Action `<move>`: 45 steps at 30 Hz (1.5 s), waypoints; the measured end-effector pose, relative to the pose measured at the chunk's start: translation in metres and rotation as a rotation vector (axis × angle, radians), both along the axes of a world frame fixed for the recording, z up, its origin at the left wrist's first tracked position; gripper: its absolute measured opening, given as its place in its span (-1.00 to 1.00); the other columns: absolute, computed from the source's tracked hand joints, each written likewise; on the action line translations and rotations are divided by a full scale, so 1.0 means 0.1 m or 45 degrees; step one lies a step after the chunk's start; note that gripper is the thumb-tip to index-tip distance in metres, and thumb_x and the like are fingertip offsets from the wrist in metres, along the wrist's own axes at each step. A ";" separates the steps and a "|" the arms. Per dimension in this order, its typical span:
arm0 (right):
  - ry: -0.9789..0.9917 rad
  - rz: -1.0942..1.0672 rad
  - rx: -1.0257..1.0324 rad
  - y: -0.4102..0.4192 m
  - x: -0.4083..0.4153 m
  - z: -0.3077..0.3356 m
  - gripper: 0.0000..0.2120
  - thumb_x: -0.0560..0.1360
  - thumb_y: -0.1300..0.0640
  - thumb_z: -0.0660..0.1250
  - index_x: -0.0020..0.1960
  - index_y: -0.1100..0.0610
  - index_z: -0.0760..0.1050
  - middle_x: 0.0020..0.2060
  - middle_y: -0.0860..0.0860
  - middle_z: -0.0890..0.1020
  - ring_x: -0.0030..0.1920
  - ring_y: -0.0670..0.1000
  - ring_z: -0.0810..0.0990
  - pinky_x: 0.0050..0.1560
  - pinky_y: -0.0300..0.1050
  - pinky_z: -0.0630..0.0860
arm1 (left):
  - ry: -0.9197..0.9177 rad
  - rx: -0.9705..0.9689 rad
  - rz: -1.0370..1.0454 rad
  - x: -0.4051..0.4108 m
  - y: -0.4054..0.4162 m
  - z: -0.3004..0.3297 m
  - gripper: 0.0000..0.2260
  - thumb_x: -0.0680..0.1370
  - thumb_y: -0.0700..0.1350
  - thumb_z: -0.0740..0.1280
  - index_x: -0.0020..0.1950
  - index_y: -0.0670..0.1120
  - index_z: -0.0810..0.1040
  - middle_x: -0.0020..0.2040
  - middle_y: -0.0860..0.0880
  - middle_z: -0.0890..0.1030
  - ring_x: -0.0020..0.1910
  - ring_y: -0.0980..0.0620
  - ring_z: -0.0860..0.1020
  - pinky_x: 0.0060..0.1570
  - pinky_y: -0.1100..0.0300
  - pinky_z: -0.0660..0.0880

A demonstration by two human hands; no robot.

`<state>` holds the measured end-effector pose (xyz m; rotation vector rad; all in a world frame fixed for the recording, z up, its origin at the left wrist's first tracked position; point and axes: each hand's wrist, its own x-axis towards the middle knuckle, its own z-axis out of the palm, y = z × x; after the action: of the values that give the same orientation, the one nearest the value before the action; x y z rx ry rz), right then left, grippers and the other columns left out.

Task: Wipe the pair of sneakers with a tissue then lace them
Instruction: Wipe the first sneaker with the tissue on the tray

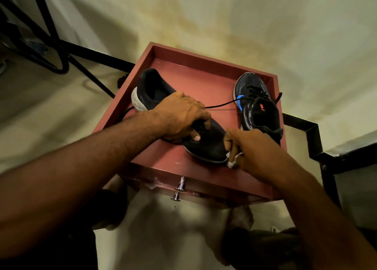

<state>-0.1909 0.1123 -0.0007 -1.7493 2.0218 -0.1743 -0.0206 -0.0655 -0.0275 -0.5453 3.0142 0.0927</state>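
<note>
The near sneaker (183, 114) lies in the red tray (204, 173), its long axis running from the heel at far left to the toe at near right. The toe ends just left of the right hand (255, 149), so that hand is the nearer for wiping there. Its fingers (234, 147) are curled tight, pinching a white tissue (231, 163) that touches the toe's sole edge. The left hand (179, 116) grips the same shoe at mid-length, fingers curled over the lace area and thumb pressed to the upper. The second sneaker (257, 108) stands at the far right of the tray, apart from both hands, with a loose lace (220, 104) trailing leftward. Judgement: wiping is in hand; lacing is not yet begun.
</note>
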 end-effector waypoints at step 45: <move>0.299 -0.138 -0.020 -0.11 0.27 -0.03 -0.84 0.58 -0.06 0.42 0.09 -0.05 0.71 -0.08 0.01 0.72 -0.04 0.06 0.67 0.03 -0.05 0.58 | -0.009 -0.049 -0.042 -0.04 0.03 -0.01 -0.58 0.49 0.31 0.42 0.31 0.26 0.50 0.20 0.15 0.56 0.26 0.05 0.52 0.19 0.01 0.34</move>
<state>-0.1642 0.1016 -0.0033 -1.7400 2.2890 -0.0192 -0.0245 -0.0622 -0.0281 -0.4978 3.0224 0.0302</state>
